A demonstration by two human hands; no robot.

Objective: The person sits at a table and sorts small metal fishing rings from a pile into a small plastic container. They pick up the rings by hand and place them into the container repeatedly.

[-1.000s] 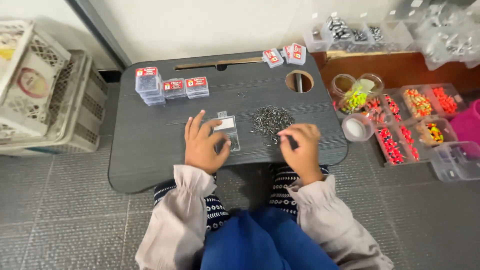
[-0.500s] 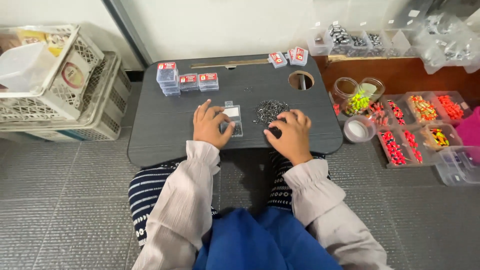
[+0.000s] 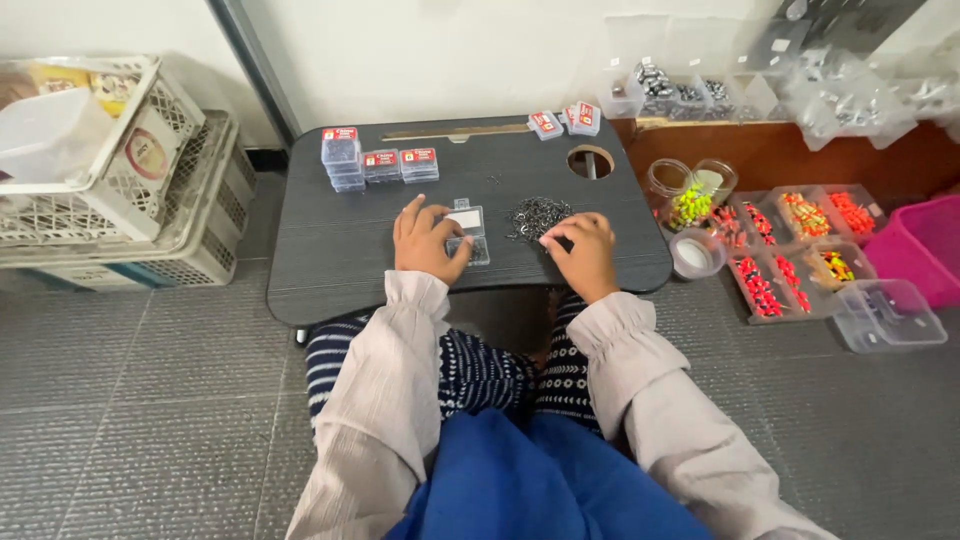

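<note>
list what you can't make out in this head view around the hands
- Pile of small dark metal bits: too small to tell what they are.
- Right hand: fingertips curl under, hiding anything pinched.
- Small clear box: partly under the left hand; contents too small.
- Pink bin: cut off by the right edge.

Open clear box (image 3: 468,233) beside dark hook pile (image 3: 537,214).

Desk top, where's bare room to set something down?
Left part of the desk, below the box stacks, is bare. So is the strip between stacks and hole. Crowded in the middle: left hand, open box, hook pile, right hand.
</note>
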